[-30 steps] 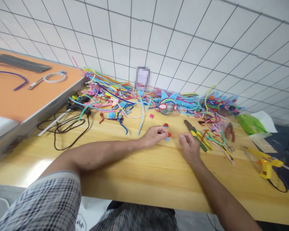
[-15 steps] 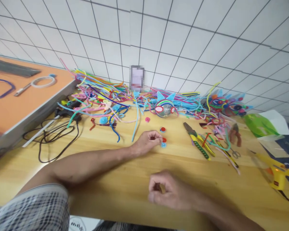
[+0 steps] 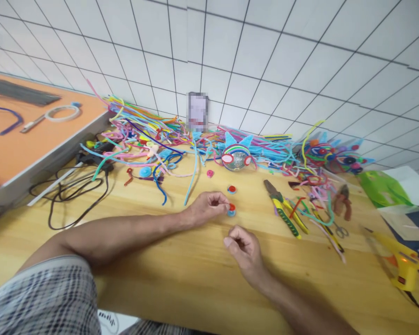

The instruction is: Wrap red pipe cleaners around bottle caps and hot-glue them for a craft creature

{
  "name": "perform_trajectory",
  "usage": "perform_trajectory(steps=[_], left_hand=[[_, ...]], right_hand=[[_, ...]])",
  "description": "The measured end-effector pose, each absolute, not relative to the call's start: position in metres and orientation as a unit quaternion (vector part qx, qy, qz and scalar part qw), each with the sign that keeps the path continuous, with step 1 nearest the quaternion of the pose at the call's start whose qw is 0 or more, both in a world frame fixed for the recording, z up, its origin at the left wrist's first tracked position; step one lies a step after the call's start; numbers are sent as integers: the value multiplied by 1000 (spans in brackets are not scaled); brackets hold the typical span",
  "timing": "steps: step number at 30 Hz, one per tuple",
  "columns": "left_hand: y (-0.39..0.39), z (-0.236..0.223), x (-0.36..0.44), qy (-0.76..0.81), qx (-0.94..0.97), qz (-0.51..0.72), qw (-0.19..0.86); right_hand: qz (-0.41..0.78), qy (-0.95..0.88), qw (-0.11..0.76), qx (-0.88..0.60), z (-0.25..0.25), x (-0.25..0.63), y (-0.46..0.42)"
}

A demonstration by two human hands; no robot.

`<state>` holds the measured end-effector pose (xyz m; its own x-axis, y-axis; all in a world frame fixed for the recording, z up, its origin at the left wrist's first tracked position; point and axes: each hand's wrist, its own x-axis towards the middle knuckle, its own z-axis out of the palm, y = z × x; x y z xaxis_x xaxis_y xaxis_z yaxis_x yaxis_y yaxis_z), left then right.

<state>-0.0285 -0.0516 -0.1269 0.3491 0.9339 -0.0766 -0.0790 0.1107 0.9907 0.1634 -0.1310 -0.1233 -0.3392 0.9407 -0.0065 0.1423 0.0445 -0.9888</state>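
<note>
Wooden table (image 3: 181, 274) | white tiled wall (image 3: 153, 51) | left hand (image 3: 206, 207) pinching red disc (image 3: 232, 206) | right hand (image 3: 245, 251) loosely curled, contents unclear

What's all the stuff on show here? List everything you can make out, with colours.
Pipe cleaners: many, mixed colours, along the wall
Ball with ears: one, silver and blue, centre back
Decorated heads: two, multicoloured, back right
Red-topped blue discs: two, centre
Coil: one, pink, behind them
Disc: one, blue, left
Pliers: two, yellow-green-handled and red-handled, right
Scissors: one, grey, right
Glue gun: one, yellow, far right
Cable: black, left
Pixelated item: one, by the wall
Hands: two, bare, left and right, centre
</note>
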Motion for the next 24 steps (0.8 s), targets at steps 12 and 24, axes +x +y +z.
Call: perform_trajectory(steps=[12,24], left_hand=[[-54,-130,-28,396,541,400,625],[-50,-136,-26,376,528,421,635]], right_hand=[[531,-628,357,-444,-121,163,-129],[491,-602,390,-494,-116,159,-127]])
